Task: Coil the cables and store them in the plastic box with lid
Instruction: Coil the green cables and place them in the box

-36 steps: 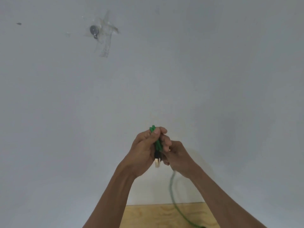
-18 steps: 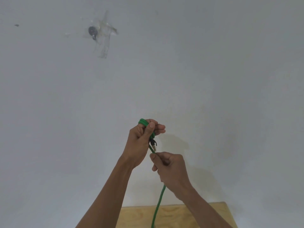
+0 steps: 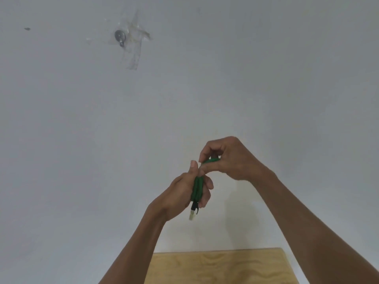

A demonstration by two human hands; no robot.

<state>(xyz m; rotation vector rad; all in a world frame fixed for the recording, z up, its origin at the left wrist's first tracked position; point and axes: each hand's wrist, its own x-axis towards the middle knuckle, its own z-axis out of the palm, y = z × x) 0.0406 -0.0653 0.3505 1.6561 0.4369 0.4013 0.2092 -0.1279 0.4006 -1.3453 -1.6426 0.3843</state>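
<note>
A green cable (image 3: pixel 197 189) is bunched into a tight upright bundle of several strands. My left hand (image 3: pixel 182 195) grips that bundle, thumb pointing up. A black and clear plug (image 3: pixel 193 213) hangs out below the fist. My right hand (image 3: pixel 227 158) is above and to the right, fingers pinched on a green strand at the top of the bundle. Both hands are raised in front of a white wall. The plastic box and its lid are out of view.
A light wooden tabletop (image 3: pixel 219 265) shows at the bottom edge between my forearms. The white wall (image 3: pixel 266 78) fills the view, with a metal hook (image 3: pixel 119 36) under clear tape at the upper left.
My right hand rose from below the left hand to above it, bringing the cable over the bundle. The long strand that hung toward the table is gone from view.
</note>
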